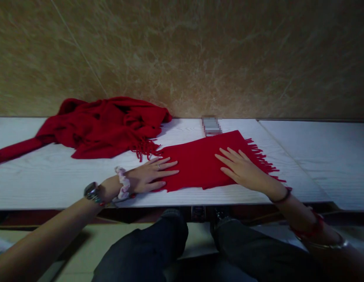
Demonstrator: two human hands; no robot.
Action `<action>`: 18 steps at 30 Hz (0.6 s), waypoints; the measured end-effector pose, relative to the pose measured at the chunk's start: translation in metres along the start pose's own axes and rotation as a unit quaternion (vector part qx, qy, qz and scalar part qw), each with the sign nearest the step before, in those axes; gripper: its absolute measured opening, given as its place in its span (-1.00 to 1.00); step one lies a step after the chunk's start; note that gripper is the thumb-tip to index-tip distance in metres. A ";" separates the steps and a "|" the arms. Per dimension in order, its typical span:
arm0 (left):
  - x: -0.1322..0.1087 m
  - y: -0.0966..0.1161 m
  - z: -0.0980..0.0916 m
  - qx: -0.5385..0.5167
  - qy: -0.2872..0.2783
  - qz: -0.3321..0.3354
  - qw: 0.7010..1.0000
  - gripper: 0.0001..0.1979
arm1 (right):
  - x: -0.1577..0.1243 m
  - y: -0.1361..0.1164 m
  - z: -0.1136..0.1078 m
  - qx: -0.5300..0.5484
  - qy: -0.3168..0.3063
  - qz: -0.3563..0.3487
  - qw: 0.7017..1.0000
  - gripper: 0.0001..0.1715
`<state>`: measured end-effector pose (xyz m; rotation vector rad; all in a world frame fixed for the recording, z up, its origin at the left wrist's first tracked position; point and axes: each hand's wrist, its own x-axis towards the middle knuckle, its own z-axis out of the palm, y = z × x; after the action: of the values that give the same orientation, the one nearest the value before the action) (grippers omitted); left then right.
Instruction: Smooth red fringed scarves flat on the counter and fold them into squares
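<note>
A red fringed scarf [196,166] lies flat and folded on the white tabletop [38,184], its tassels pointing right. My left hand [149,174] rests palm down on the scarf's left end, fingers spread toward the right. On the right part of the scarf, near the tassels, my right hand [240,166] lies flat with its fingers apart. Neither hand grips the cloth. Behind my left hand sits a crumpled heap of red fringed cloth [111,127], with a narrow strip trailing off to the left edge.
A blurred rectangular object [211,125] stands just behind the scarf, near the wall. The brown marbled wall [182,58] runs along the table's back edge. A seam crosses the tabletop at the right. My legs [146,246] are below the front edge.
</note>
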<state>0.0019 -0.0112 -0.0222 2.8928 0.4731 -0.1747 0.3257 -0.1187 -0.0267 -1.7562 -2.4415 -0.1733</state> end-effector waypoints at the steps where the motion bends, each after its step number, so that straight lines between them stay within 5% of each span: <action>1: -0.004 -0.003 -0.003 -0.007 -0.008 -0.006 1.000 -0.50 | -0.001 0.001 0.002 -0.004 -0.005 -0.003 1.000 -0.46; 4: -0.009 -0.009 -0.016 -0.053 -0.005 -0.013 0.998 -0.54 | 0.000 0.002 -0.004 0.000 -0.028 -0.001 1.000 -0.44; 9: 0.022 -0.006 -0.029 -0.046 0.097 -0.056 0.993 -0.54 | 0.021 -0.017 -0.013 0.001 0.017 0.022 1.000 -0.40; 13: 0.050 -0.007 -0.011 0.046 0.043 -0.103 0.993 -0.54 | 0.030 -0.024 -0.003 -0.013 -0.002 0.014 1.000 -0.43; 18: 0.049 -0.013 0.004 0.083 0.021 -0.121 0.989 -0.51 | 0.015 -0.007 0.003 -0.024 -0.027 0.038 0.999 -0.40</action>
<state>0.0433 0.0150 -0.0356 2.9956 0.8572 -0.1986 0.3145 -0.1061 -0.0274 -1.8953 -2.4212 -0.1812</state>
